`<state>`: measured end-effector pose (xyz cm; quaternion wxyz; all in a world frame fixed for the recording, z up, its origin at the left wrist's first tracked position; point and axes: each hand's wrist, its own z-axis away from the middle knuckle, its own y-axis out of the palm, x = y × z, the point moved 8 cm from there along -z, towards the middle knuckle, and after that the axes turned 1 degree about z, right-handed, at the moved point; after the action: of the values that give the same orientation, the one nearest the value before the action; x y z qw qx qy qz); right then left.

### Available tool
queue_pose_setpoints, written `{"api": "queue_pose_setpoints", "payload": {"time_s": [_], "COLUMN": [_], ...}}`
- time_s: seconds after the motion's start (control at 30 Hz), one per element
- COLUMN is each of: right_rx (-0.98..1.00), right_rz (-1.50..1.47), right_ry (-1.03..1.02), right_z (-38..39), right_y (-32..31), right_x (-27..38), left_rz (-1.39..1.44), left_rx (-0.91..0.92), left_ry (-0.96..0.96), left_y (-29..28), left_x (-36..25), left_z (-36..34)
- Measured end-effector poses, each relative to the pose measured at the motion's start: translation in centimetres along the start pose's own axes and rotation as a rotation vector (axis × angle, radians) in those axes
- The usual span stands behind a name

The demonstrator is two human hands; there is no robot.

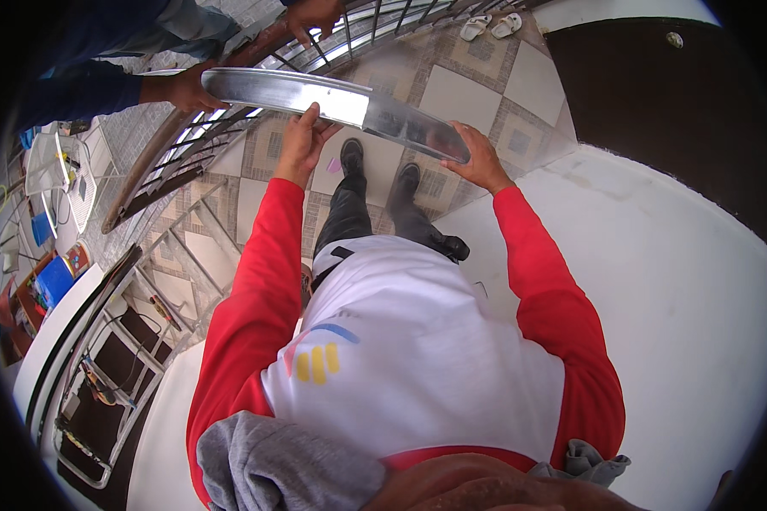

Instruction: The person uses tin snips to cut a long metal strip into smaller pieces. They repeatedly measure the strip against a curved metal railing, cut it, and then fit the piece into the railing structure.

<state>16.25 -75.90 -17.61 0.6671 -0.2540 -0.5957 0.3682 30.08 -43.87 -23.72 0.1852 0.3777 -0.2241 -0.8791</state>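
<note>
A long shiny metal channel [341, 102] stretches across in front of me, its right part showing a hollow inside. My right hand [479, 160] is closed round its right end. Nearer its middle, my left hand [305, 140] grips the near edge, thumb up against the metal. At the far left end a co-worker's hand [194, 88] also holds the channel. Their other hand [314, 19] is by the railing [256, 60], beyond the channel.
An aluminium stepladder [200, 247] stands at my left, with tools on another metal frame [149, 362] lower down. White sandals [490, 27] lie on the tiled floor [460, 98]. A dark door [665, 102] and a white wall [639, 289] are on the right.
</note>
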Motion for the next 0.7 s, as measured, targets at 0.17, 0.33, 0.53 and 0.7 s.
{"api": "queue_pose_setpoints", "payload": {"time_s": [0.17,0.33,0.53,0.7], "right_rx": [-0.023,-0.008,-0.048,-0.010], "right_rz": [0.102,0.079,0.050,0.102], "right_ry": [-0.068,-0.048,-0.088,-0.062], "right_z": [-0.5,-0.4,-0.2,0.4], "right_y": [-1.9,-2.4,-2.3,-2.2], "right_x": [1.4,2.2,2.6,2.9], "left_rz": [-0.017,-0.059,-0.055,-0.099], "left_rx": [-0.029,0.022,0.040,0.003], "left_ry": [0.004,0.002,-0.013,-0.050], "left_y": [-0.1,0.5,0.5,0.3], "left_x": [-0.4,-0.7,-1.0,-0.7], "left_z": [0.5,1.2,1.3,1.5]}}
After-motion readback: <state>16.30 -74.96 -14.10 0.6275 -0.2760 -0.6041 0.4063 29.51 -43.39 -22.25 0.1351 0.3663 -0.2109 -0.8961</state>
